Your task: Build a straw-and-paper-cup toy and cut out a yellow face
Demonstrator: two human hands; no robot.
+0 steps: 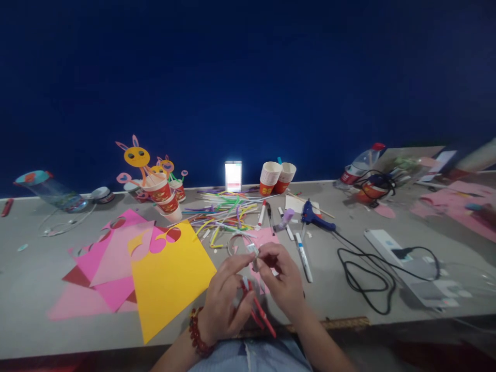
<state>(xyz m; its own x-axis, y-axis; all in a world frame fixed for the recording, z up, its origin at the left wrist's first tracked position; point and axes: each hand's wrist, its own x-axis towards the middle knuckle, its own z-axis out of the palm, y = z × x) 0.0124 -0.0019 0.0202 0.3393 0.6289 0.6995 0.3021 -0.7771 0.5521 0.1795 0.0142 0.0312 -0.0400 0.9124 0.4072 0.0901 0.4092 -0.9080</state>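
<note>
Red-handled scissors rest in my left hand, held in the curled lower fingers. Its index finger reaches out to a small whitish piece, too blurred to name. My right hand pinches that same piece between thumb and fingers, so both hands meet at it. Beneath the hands lies a pink paper sheet, partly covered by them. A white marker with a blue cap lies just right of my right hand. A yellow paper sheet with a cut edge is left of my left hand.
Pink sheets overlap at left. Behind them stand paper cups with a bunny-faced figure. Pipe cleaners spread across the middle, near stacked cups. Right are a blue glue gun, its black cable and a power strip.
</note>
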